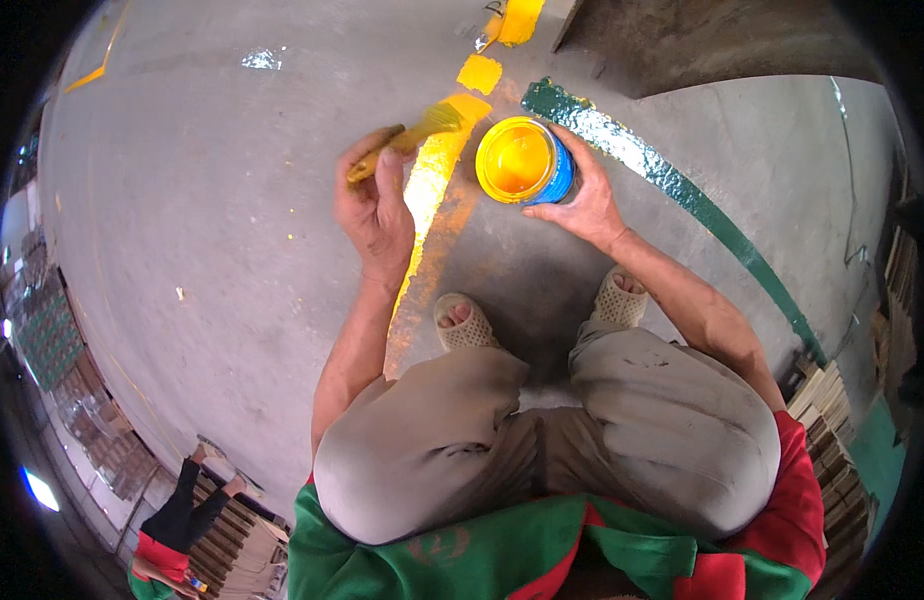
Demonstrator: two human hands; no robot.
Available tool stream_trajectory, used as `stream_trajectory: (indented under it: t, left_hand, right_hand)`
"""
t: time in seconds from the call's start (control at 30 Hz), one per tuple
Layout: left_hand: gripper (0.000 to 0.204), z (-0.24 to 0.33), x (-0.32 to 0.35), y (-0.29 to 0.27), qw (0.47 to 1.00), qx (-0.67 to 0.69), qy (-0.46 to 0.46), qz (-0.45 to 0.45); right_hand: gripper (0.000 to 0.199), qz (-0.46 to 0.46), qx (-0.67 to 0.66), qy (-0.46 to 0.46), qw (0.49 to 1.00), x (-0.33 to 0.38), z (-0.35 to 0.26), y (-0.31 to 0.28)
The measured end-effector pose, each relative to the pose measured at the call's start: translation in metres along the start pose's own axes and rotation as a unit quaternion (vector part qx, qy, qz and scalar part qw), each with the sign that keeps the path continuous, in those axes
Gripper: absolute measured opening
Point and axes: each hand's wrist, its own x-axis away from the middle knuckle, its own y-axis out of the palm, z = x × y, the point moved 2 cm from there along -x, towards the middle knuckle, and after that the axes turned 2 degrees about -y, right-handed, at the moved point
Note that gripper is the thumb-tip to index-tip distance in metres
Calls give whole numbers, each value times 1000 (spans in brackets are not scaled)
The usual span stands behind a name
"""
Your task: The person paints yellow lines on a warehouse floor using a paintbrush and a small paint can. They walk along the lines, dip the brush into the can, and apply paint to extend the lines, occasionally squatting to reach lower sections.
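My left hand (380,205) is closed round the handle of a paintbrush (407,139), whose yellow-coated bristles point right and away from me. Under the bristle end runs a wet, shiny yellow painted stripe (437,165) on the grey floor. My right hand (589,195) grips a blue paint can (561,172) from its right side, thumb at the near edge and fingers at the far edge. The can tilts so that its opening shows yellow paint (519,162) inside, and yellow coats its rim.
A wet dark green stripe (672,188) curves along the floor on the right. Farther yellow patches (479,74) lie ahead, beside a brown panel (722,45). My sandalled feet (462,322) are close below the can. Another person (172,520) stands at lower left near stacked wooden slats (237,545).
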Motion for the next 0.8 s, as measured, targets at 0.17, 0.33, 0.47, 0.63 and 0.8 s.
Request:
stream_trajectory:
  t: [0.17,0.33,0.47,0.63,0.8]
  left_hand:
    - [19,-44,-20,13,999,-31,25,5]
    - [18,-91,-23,23,997,-78,26,-4]
    - [18,-105,-21,26,991,-124,35,-18]
    - [18,-100,-17,22,976,-194,85,-51]
    - [18,-88,-7,15,968,-224,103,-54]
  right_hand:
    - [115,-21,-20,35,999,13,8,-5]
    - [117,-34,-76,53,995,29,11,-11]
    - [112,-10,-88,40,995,36,6,-14]
    - [116,-49,-91,33,994,41,-3,-15]
    - [118,-67,-82,20,994,41,-9,-15]
